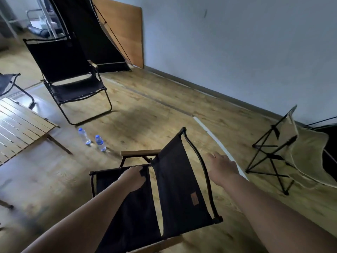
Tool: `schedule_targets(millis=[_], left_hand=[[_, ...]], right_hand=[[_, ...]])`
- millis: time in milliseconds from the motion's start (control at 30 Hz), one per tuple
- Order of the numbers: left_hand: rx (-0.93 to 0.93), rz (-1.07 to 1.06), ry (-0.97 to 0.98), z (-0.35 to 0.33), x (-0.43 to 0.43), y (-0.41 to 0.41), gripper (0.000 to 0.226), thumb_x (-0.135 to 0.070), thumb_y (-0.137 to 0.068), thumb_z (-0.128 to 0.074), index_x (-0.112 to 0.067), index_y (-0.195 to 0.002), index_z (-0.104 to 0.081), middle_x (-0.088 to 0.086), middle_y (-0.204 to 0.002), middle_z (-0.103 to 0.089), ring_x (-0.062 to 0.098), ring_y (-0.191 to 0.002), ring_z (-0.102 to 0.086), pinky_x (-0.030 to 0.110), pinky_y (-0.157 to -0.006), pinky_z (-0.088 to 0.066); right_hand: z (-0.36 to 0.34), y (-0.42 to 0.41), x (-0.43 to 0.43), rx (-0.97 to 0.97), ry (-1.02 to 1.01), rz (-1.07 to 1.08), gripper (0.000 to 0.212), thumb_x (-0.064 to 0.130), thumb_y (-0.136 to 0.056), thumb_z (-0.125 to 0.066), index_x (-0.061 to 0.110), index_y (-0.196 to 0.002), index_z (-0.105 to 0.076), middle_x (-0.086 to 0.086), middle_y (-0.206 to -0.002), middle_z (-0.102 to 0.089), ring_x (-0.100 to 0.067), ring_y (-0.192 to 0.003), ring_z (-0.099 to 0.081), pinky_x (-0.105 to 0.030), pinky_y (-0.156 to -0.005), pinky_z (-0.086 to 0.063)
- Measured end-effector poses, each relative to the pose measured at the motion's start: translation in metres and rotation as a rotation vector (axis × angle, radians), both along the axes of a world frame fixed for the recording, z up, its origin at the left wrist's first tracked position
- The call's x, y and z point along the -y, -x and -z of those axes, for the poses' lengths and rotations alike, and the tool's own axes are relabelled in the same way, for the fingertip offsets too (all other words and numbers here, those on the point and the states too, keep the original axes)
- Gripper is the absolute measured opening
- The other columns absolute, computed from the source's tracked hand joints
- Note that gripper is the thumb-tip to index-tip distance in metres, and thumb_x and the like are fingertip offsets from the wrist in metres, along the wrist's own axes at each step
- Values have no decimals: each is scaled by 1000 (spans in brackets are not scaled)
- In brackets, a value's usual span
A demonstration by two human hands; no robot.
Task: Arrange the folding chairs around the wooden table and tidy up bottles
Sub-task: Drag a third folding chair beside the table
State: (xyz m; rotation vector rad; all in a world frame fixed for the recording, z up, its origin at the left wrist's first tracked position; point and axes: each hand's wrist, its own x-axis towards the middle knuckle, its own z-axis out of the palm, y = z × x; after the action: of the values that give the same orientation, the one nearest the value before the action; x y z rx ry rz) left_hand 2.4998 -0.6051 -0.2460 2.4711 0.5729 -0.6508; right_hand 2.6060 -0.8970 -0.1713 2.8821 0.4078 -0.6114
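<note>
A black folding chair point(173, 183) fills the near centre of the view, tipped and partly folded, its seat panel and back panel angled apart with a strip of wooden floor point(164, 110) showing between them; a light wooden armrest point(139, 153) runs across its far side. The left hand point(134, 177) is clamped on the top edge of the chair's left fabric panel, fingers curled over the frame bar; the right hand point(221, 166) hovers just right of the chair's curved black frame tube, fingers spread and flat, gripping nothing, and whether it touches the tube I cannot tell.

At the left edge stands the slatted wooden table point(20, 125), low, one leg angling out toward the middle; two clear water bottles point(92, 138) with blue caps stand upright on the floor just beyond that leg, near each other, between the table and the held chair. A second black folding chair point(71, 77) stands open behind them; part of another dark chair point(9, 83) shows at far left. A beige folding chair point(299, 154) on a black crossed frame sits at right near the wall point(237, 42); a wooden board point(125, 31) leans against the wall at top.
</note>
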Motion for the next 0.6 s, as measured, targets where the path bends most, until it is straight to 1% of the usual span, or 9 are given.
schedule_targets(millis=[67,133,200,267,400,500,533,600], left_hand=[[6,6,5,-3,11,-13,60,-26,-94,-50,-19,-152,-33,8,-151,-41,26,-131,-47,31,-96,-45],[8,-5,10,-5,22,-24,60,-27,-94,-50,-19,-151,-34,8,-151,-41,26,-132,-46,32,-98,-44],[13,-39,30,-5,33,-34,59,-26,-94,-51,-20,-151,-35,8,-149,-44,26,-129,-48,31,-95,-45],[13,-100,52,-4,46,-41,59,-25,-93,-51,-20,-150,-36,7,-146,-47,24,-124,-52,30,-90,-48],[-5,-227,69,-2,83,-53,60,-27,-94,-51,-21,-151,-34,6,-146,-47,24,-122,-54,33,-93,-50],[-21,-341,88,6,120,-57,61,-28,-93,-51,-18,-151,-35,6,-141,-52,22,-118,-56,31,-92,-50],[-28,-380,99,10,134,-57,61,-29,-93,-52,-18,-151,-35,6,-140,-53,22,-117,-56,30,-90,-50],[-52,-455,112,16,161,-57,60,-29,-93,-51,-17,-150,-35,6,-137,-55,20,-109,-59,27,-80,-52]], right_hand=[[3,-12,4,-14,-6,-12,64,19,-94,-49,26,-152,-24,-4,-159,-27,-31,-139,-33,-49,-105,-40],[9,-26,9,-28,-7,-36,66,21,-94,-50,26,-154,-22,-4,-159,-26,-31,-138,-34,-50,-103,-41],[14,-43,13,-44,-4,-60,68,20,-94,-49,26,-155,-20,-4,-161,-22,-31,-140,-32,-50,-104,-40],[19,-62,18,-55,2,-104,68,16,-94,-45,26,-155,-19,-5,-162,-21,-31,-140,-31,-51,-106,-39],[29,-101,33,-57,-2,-229,65,17,-95,-44,25,-155,-21,-3,-161,-25,-31,-139,-32,-50,-105,-38],[36,-130,46,-64,11,-346,65,19,-96,-45,26,-156,-19,-3,-161,-25,-30,-140,-33,-49,-105,-39],[37,-138,49,-72,10,-381,66,17,-96,-44,26,-156,-18,-3,-160,-25,-30,-141,-32,-49,-106,-38],[41,-149,56,-99,8,-454,67,13,-95,-42,25,-156,-18,-4,-161,-24,-31,-142,-30,-50,-108,-35]])
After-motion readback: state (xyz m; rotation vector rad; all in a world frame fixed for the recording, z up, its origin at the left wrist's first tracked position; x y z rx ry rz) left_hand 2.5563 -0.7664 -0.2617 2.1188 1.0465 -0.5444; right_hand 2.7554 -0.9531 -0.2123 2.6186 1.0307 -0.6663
